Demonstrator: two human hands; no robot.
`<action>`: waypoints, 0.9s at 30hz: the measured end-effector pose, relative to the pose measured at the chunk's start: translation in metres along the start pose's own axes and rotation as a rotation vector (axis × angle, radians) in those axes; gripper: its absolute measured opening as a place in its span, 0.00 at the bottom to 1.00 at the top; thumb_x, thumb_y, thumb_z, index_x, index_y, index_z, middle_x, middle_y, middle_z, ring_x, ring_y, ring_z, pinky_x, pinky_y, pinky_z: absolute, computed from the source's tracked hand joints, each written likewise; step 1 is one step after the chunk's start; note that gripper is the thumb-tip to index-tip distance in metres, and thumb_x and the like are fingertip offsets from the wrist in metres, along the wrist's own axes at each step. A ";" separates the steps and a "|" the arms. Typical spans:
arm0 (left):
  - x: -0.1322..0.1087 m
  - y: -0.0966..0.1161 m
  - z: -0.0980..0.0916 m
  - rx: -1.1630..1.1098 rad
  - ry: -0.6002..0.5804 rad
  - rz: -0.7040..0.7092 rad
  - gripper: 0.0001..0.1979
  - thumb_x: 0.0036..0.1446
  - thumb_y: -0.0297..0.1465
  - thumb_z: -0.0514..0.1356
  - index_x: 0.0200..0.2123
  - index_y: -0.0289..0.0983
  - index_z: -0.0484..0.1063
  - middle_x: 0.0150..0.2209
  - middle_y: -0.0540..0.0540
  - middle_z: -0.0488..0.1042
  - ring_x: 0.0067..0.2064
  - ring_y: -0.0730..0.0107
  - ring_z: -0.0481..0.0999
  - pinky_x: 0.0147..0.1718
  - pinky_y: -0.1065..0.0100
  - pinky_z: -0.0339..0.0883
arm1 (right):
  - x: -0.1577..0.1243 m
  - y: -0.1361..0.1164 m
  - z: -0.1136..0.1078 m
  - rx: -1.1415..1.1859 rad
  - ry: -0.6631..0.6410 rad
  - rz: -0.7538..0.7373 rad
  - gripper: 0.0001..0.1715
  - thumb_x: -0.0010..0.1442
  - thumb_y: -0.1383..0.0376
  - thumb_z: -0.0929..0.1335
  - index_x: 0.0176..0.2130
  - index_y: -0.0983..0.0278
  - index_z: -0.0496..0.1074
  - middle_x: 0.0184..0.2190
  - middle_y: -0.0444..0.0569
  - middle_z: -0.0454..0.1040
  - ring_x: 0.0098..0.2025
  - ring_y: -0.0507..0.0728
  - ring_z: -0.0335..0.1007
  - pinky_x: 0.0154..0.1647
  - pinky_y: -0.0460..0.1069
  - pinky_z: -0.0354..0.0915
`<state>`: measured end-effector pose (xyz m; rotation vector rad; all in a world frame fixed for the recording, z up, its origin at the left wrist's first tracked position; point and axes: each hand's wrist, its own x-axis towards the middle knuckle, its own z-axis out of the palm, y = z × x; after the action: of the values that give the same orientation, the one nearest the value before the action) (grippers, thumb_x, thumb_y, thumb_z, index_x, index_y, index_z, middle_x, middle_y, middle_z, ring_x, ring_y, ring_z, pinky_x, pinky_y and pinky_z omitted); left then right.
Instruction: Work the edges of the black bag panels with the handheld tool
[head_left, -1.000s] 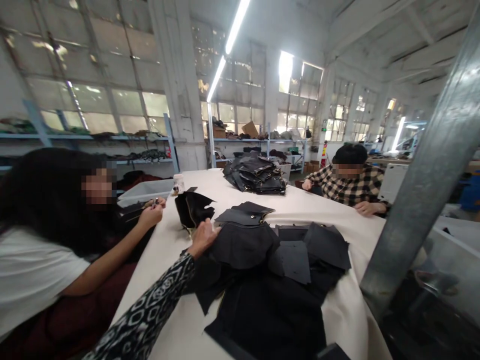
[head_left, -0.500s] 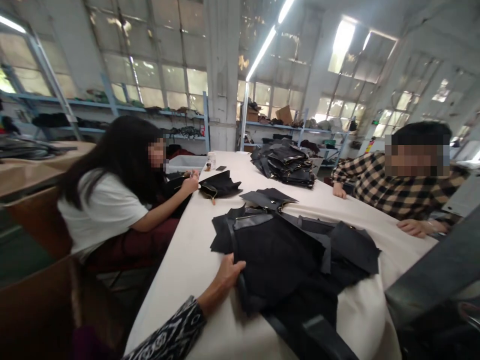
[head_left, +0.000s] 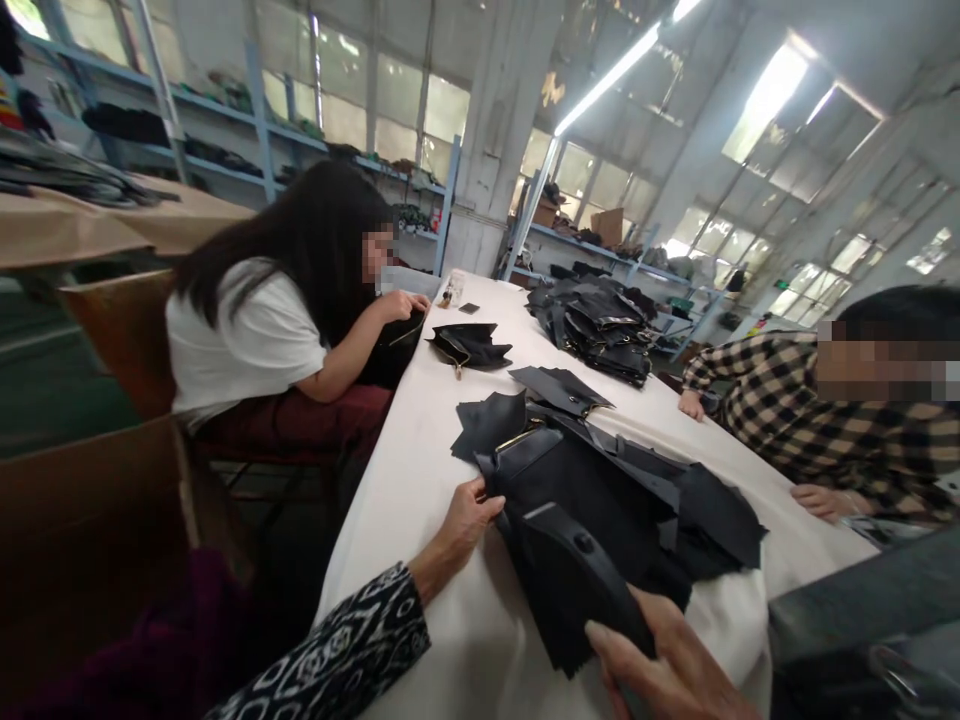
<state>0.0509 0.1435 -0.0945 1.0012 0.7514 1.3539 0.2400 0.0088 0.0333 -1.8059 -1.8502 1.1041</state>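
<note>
In the centre of the frame, the left edge of a black piece (head_left: 600, 485) is pinched in the grip of the left hand (head_left: 465, 522). At lower right of centre, a smooth black strip (head_left: 577, 560) is clasped by the thumb and fingers of the right hand (head_left: 660, 655), in front of that piece. The black piece is supported by the pale table (head_left: 401, 505), with a black pouch (head_left: 480, 347) set above it at upper centre

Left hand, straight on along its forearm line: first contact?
The black piece: the left hand has its fingertips at the near edge, so there looks to be no free gap. Beyond, roughly in line, is a gold zip; exact depth is hard to tell.
</note>
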 end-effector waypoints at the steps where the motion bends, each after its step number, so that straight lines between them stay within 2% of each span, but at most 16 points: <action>1: -0.002 0.002 0.001 -0.011 -0.028 0.019 0.18 0.45 0.25 0.57 0.42 0.30 0.73 0.39 0.44 0.76 0.39 0.65 0.74 0.40 0.66 0.66 | 0.011 -0.005 0.004 0.011 -0.025 -0.002 0.18 0.57 0.51 0.64 0.29 0.64 0.66 0.23 0.47 0.71 0.24 0.54 0.70 0.26 0.45 0.68; 3: -0.005 0.004 0.000 -0.030 -0.093 0.048 0.19 0.46 0.25 0.57 0.43 0.31 0.73 0.40 0.44 0.76 0.40 0.63 0.73 0.40 0.67 0.66 | 0.032 -0.013 0.011 0.043 -0.061 -0.026 0.19 0.59 0.52 0.62 0.27 0.65 0.63 0.18 0.42 0.66 0.18 0.50 0.65 0.19 0.43 0.63; 6: -0.005 0.004 -0.002 -0.045 -0.170 0.071 0.20 0.45 0.23 0.56 0.44 0.32 0.72 0.41 0.45 0.76 0.43 0.62 0.73 0.37 0.70 0.65 | 0.057 -0.021 0.018 0.087 -0.067 -0.068 0.19 0.59 0.54 0.63 0.26 0.65 0.62 0.16 0.41 0.65 0.16 0.49 0.64 0.15 0.42 0.59; 11: -0.004 0.004 -0.002 -0.037 -0.153 0.055 0.23 0.44 0.20 0.54 0.46 0.33 0.71 0.42 0.47 0.76 0.45 0.63 0.72 0.44 0.68 0.64 | 0.080 -0.031 0.022 0.093 -0.039 -0.125 0.19 0.60 0.55 0.62 0.26 0.66 0.63 0.16 0.42 0.66 0.16 0.49 0.65 0.16 0.42 0.60; 15: -0.005 0.002 0.000 -0.029 -0.169 0.015 0.20 0.44 0.21 0.55 0.43 0.32 0.72 0.39 0.47 0.76 0.41 0.64 0.73 0.41 0.68 0.64 | 0.093 -0.041 0.014 0.058 0.076 -0.171 0.21 0.60 0.53 0.62 0.24 0.66 0.64 0.15 0.43 0.67 0.16 0.50 0.65 0.18 0.43 0.61; 18: -0.002 -0.003 -0.001 -0.047 -0.157 0.040 0.18 0.44 0.23 0.57 0.42 0.31 0.72 0.37 0.46 0.77 0.40 0.64 0.73 0.39 0.68 0.64 | 0.093 -0.041 0.002 0.036 0.102 -0.185 0.23 0.60 0.52 0.62 0.22 0.66 0.64 0.14 0.43 0.67 0.16 0.50 0.65 0.18 0.43 0.62; 21: 0.001 -0.006 -0.002 -0.076 -0.172 0.050 0.19 0.44 0.23 0.58 0.43 0.32 0.72 0.39 0.46 0.76 0.42 0.64 0.72 0.40 0.68 0.64 | 0.082 -0.033 -0.002 0.058 0.045 -0.138 0.24 0.60 0.52 0.62 0.21 0.66 0.64 0.13 0.43 0.67 0.15 0.50 0.64 0.17 0.43 0.61; 24: -0.001 -0.005 -0.001 -0.099 -0.202 0.061 0.21 0.45 0.23 0.57 0.46 0.33 0.71 0.41 0.46 0.76 0.43 0.64 0.72 0.42 0.68 0.64 | 0.070 -0.024 0.006 0.102 -0.009 -0.105 0.22 0.59 0.52 0.63 0.24 0.66 0.65 0.14 0.42 0.67 0.15 0.50 0.64 0.15 0.42 0.60; 27: -0.003 -0.001 -0.001 -0.086 -0.207 0.043 0.21 0.47 0.24 0.57 0.48 0.33 0.70 0.43 0.45 0.75 0.44 0.64 0.72 0.43 0.67 0.64 | 0.071 -0.022 0.019 0.149 -0.046 -0.077 0.20 0.58 0.53 0.64 0.24 0.66 0.64 0.15 0.42 0.66 0.15 0.49 0.64 0.14 0.42 0.59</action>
<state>0.0501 0.1409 -0.0964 1.0748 0.5156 1.2855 0.2017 0.0728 0.0171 -1.6264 -1.7945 1.2298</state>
